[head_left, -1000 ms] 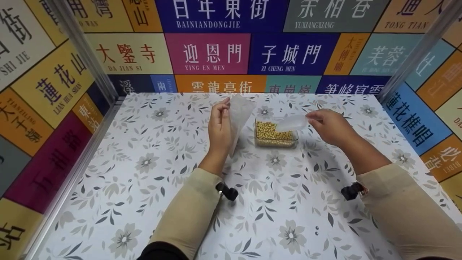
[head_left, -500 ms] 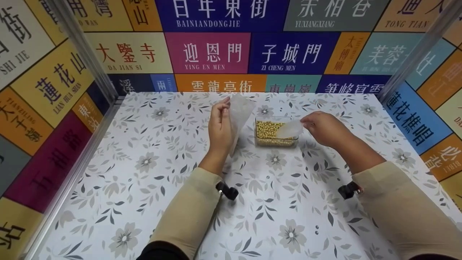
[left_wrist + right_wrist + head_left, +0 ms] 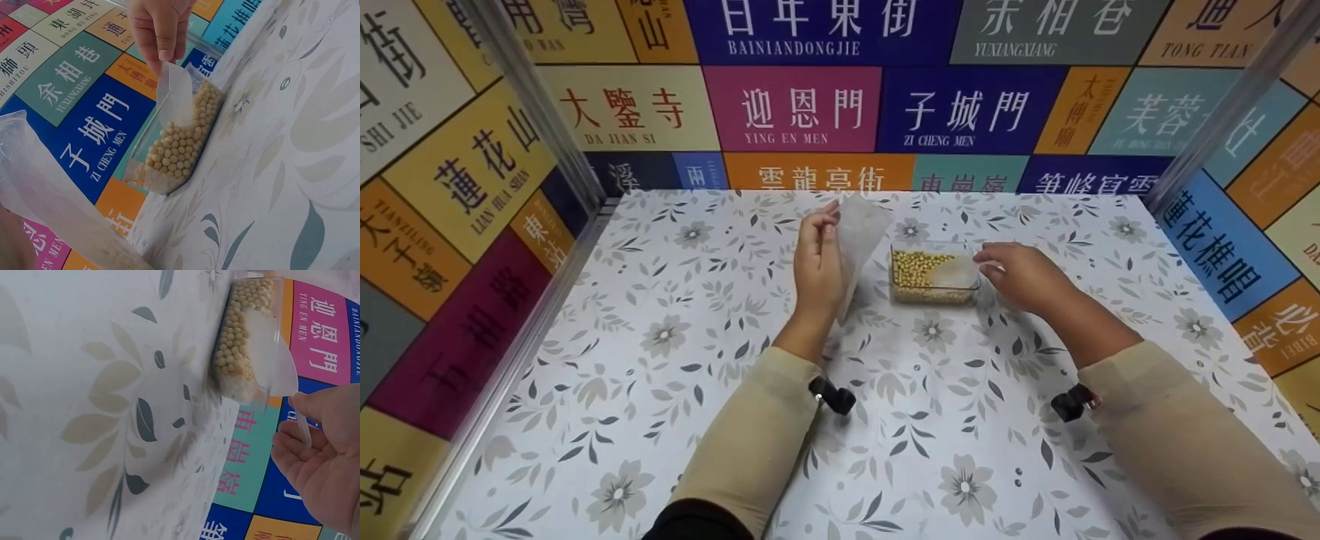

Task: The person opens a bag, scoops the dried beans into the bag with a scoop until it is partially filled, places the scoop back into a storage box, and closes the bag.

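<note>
A clear rectangular container of yellow soybeans stands on the table. On its right my right hand pinches the handle of a translucent white scoop between thumb and fingers. The bowl of the scoop is down among the soybeans. Left of the container, my left hand holds a translucent plastic bag upright. The bag's mouth faces toward the container, and its lower end reaches near the tabletop. In the left wrist view the bag hides most of the left hand.
The table has a white cloth with grey flowers and leaves. Colourful panels with Chinese lettering form a back wall and side walls. Metal posts stand at the back corners.
My right hand has moved left and slightly nearer, pushing the scoop deeper into the soybeans. The left hand and the bag stay in place.
</note>
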`<state>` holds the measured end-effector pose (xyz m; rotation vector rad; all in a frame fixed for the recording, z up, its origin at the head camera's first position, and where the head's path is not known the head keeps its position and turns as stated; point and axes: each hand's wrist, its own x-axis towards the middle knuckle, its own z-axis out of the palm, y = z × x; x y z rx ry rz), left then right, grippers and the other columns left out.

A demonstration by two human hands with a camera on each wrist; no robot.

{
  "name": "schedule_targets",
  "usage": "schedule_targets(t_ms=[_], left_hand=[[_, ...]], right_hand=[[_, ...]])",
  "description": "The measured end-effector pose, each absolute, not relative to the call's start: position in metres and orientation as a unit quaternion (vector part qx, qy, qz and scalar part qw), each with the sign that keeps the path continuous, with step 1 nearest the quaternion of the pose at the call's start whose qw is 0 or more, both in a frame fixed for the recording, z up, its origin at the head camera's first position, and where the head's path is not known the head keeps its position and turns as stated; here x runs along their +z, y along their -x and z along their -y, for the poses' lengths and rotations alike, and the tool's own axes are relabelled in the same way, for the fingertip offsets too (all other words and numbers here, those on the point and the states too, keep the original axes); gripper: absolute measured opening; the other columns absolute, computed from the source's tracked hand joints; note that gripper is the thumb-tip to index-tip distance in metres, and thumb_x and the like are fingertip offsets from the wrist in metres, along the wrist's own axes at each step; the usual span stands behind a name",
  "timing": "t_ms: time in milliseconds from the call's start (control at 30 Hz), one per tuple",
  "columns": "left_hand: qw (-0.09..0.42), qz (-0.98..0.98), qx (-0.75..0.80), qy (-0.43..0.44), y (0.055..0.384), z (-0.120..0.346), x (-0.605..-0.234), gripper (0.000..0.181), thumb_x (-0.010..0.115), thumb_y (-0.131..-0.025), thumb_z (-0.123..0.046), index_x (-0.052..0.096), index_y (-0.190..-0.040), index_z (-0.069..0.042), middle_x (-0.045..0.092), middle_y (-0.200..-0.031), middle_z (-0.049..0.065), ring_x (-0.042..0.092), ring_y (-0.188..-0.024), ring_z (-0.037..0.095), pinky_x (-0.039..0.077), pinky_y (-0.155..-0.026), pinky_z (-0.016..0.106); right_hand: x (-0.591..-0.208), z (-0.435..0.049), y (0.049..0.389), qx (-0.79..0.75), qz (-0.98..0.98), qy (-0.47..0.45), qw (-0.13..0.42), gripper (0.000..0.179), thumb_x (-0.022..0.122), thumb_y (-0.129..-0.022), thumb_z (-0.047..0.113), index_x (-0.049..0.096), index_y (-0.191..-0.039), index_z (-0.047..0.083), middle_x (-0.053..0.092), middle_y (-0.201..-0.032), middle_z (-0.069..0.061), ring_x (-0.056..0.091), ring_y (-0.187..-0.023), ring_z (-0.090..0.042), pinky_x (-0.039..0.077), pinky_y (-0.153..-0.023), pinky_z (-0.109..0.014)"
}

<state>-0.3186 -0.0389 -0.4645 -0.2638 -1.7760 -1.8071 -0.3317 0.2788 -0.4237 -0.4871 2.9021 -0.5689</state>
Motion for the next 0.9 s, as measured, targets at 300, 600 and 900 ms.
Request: schedule_targets(t_ms=[300, 600, 900], left_hand=[[0.286, 0.661, -0.686, 0.101, 0.319, 0.038, -0.465, 0.021, 0.041, -0.118, -0.008, 0.056, -0.122, 0.006, 0.063, -0.155, 0.02, 0.061, -0.148, 0.029, 0.045, -0.129, 0.034], [0.283, 0.67, -0.68, 0.093, 0.319, 0.038, -0.464, 0.019, 0.041, -0.118, -0.008, 0.058, -0.121, -0.002, 0.065, -0.155, 0.012, 0.062, -0.146, 0.023, 0.045, -0.129, 0.031], [0.282, 0.672, -0.679, 0.091, 0.319, 0.039, -0.465, 0.02, 0.04, -0.118, -0.009, 0.058, -0.122, 0.001, 0.064, -0.157, 0.018, 0.061, -0.147, 0.025, 0.045, -0.129, 0.031]], right_hand=[[-0.44, -0.274, 0.329, -0.235, -0.96, 0.125, 0.089, 0.042, 0.052, -0.117, 0.022, 0.061, -0.154, 0.005, 0.037, -0.177, -0.023, 0.031, -0.165, -0.05, 0.025, -0.136, -0.067], [-0.452, -0.262, 0.328, -0.295, -0.947, 0.095, 0.08, 0.04, 0.053, -0.116, 0.022, 0.064, -0.149, 0.002, 0.063, -0.155, -0.026, 0.059, -0.144, -0.048, 0.049, -0.118, -0.064], [-0.458, -0.26, 0.328, -0.312, -0.944, 0.089, 0.064, 0.038, 0.054, -0.116, 0.02, 0.067, -0.145, 0.0, 0.069, -0.147, -0.027, 0.064, -0.136, -0.045, 0.052, -0.114, -0.061]])
